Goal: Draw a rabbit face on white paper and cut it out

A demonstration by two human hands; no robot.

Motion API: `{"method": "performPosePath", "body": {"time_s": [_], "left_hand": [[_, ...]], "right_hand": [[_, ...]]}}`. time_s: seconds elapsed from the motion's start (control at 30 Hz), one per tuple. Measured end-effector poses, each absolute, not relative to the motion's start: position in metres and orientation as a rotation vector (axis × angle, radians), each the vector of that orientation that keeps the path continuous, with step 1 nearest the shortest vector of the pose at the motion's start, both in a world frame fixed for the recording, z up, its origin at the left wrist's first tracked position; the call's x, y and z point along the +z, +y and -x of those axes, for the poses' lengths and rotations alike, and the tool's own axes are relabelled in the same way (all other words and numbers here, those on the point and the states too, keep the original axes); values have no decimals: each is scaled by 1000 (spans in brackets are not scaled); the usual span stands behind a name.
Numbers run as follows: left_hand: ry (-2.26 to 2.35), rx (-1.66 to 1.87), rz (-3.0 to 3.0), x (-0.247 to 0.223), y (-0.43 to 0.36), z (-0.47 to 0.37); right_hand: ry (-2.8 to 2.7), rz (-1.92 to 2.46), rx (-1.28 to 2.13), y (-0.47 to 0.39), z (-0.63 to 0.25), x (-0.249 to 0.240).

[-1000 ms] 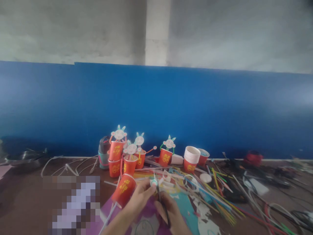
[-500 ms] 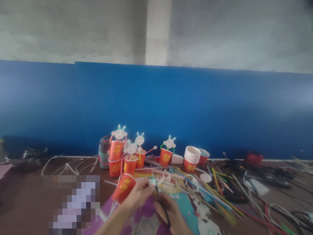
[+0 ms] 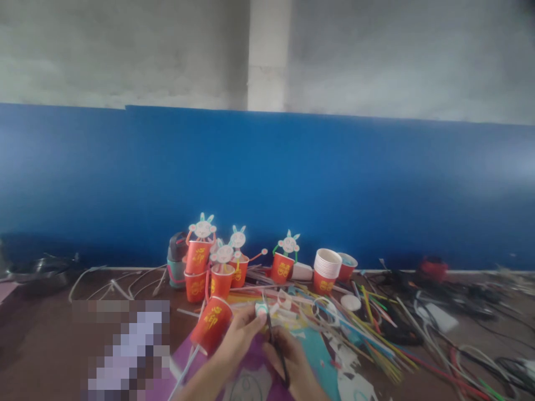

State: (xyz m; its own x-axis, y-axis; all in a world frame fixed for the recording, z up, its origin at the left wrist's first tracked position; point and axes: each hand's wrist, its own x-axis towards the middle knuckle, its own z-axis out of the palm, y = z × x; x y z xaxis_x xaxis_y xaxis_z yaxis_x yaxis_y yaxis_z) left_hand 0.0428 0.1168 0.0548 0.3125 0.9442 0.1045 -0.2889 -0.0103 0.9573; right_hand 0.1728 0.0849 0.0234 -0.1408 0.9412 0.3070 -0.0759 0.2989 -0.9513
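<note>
While our left hand point(image 3: 239, 335) pinches a small paper piece point(image 3: 261, 308), our right hand point(image 3: 290, 355) grips scissors point(image 3: 270, 326). We should turn the piece, not the scissors.

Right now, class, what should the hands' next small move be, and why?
Probably one small snip with the scissors: the right hand holds them with the blades right by the paper, which the left hand pinches.
</note>
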Motion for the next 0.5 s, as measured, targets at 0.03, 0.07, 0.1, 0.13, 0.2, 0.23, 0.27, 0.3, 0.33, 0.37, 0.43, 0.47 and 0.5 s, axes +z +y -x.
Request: {"method": "performPosePath", "body": {"time_s": [0.03, 0.07, 0.1, 0.13, 0.2, 0.23, 0.27, 0.3, 0.33, 0.37, 0.43, 0.47, 0.5], "left_hand": [[722, 1124, -1173, 54, 116, -43], [710, 1112, -1173, 54, 116, -42], [696, 1097, -1174, 55, 116, -41], [685, 1083, -1174, 55, 116, -41], [673, 1061, -1173, 58, 115, -39], [677, 1050, -1176, 60, 115, -38], [683, 1040, -1184, 62, 115, -38], [691, 1032, -1195, 64, 115, -37], [699, 1027, -1208, 67, 115, -36], [704, 1026, -1220, 69, 115, -36], [707, 1025, -1241, 72, 114, -35], [703, 1018, -1250, 73, 114, -34], [694, 1006, -1261, 72, 115, -33]], "right_hand": [[-1421, 863, 1104, 84, -173, 25], [-1438, 863, 1098, 83, -173, 27], [-1456, 863, 1097, 81, -173, 30], [-1468, 862, 1102, 80, -173, 33], [-1475, 860, 1131, 77, -173, 39], [-1469, 861, 1153, 77, -173, 40], [-1459, 862, 1175, 77, -173, 41], [-1450, 863, 1196, 77, -173, 42], [-1443, 863, 1207, 77, -173, 41], [-1439, 862, 1210, 77, -173, 40], [-1431, 860, 1204, 78, -173, 38], [-1427, 857, 1205, 79, -173, 37], [-1423, 853, 1214, 79, -173, 36]]}}
